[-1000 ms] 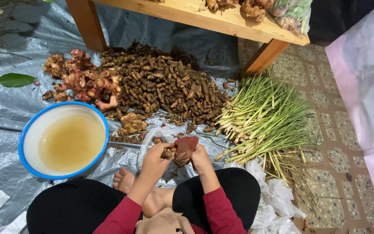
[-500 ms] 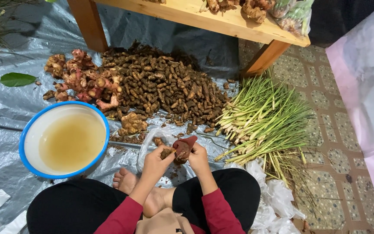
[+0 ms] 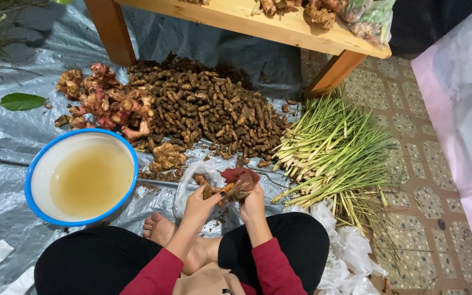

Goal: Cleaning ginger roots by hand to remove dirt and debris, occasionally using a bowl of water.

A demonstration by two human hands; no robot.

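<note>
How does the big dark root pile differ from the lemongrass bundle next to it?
The brown root pile is a heap of short, knobby, earth-coloured pieces lying every which way; the lemongrass bundle is long, slim green stalks with pale ends, lying roughly in line. The root pile lies partly under the wooden table, on the grey plastic sheet; the lemongrass bundle reaches onto the tiled floor. Both lie untouched.

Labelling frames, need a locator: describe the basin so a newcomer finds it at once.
Start at the wooden table along the top, then drop to the grey plastic sheet spread on the floor below it. The basin sits on the sheet to the left of the person's left hand, just below the pile of pinkish roots. It is the only round thing there: white with a blue rim, holding cloudy yellowish water.
</note>
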